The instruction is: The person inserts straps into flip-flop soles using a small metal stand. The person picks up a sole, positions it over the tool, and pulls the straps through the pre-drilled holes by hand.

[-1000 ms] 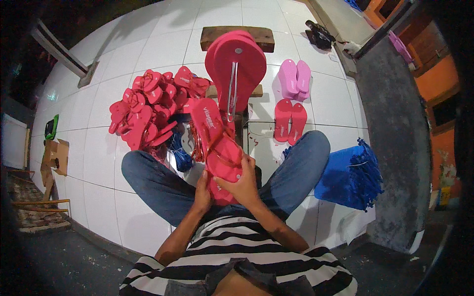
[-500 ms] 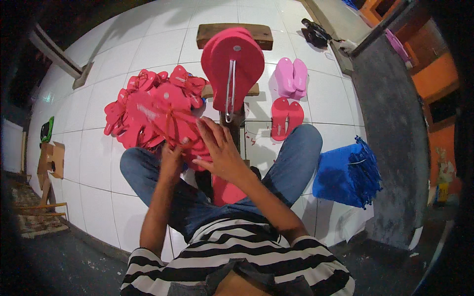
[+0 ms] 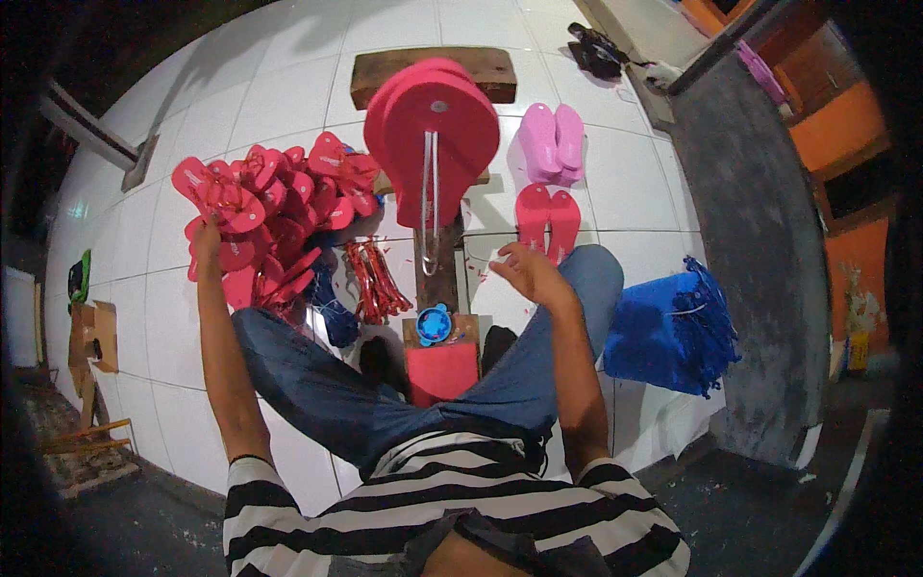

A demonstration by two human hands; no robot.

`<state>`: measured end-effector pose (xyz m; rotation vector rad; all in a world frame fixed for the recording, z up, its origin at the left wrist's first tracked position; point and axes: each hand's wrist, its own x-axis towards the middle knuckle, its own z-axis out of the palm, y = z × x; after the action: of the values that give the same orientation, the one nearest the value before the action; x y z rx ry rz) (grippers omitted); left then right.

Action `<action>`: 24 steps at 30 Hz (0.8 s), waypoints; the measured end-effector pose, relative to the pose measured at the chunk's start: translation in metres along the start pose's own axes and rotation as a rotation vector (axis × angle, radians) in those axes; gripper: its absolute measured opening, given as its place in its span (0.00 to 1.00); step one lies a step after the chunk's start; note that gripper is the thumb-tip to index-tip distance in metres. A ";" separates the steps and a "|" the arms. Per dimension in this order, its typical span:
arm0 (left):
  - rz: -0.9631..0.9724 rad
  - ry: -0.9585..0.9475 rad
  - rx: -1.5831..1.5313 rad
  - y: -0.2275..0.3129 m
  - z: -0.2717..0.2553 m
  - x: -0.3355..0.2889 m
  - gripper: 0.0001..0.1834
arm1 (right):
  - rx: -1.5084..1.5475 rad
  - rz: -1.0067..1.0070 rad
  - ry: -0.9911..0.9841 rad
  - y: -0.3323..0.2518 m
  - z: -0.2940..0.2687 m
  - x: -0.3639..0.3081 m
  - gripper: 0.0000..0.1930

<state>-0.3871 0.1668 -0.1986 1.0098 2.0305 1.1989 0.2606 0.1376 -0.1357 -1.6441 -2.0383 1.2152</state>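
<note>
White square tiles (image 3: 178, 317) pave the floor, grey joints between them, a soft shadow across the far part. A post (image 3: 91, 133) stands on a block at the upper left — darkness beyond it. A dark grey strip (image 3: 760, 288) borders the right side; past it, an orange wall (image 3: 860, 269) frames a dark opening (image 3: 859, 204).

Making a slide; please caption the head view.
Left hand at the heap of red sandals; right hand open near two red soles.
</note>
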 end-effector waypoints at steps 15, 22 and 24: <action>0.427 -0.249 0.789 0.120 0.187 -0.120 0.14 | -0.453 -0.232 -0.241 0.048 0.102 0.076 0.20; 0.280 -0.433 0.850 -0.123 0.247 -0.103 0.30 | -0.432 -0.287 -0.218 0.031 0.121 0.083 0.19; 0.357 -0.416 0.687 -0.144 0.258 -0.106 0.29 | -0.447 -0.286 -0.228 0.037 0.120 0.085 0.19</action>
<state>-0.1757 0.1535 -0.4305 1.8311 1.9863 0.3510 0.1800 0.1610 -0.2615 -1.3505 -2.7329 0.9287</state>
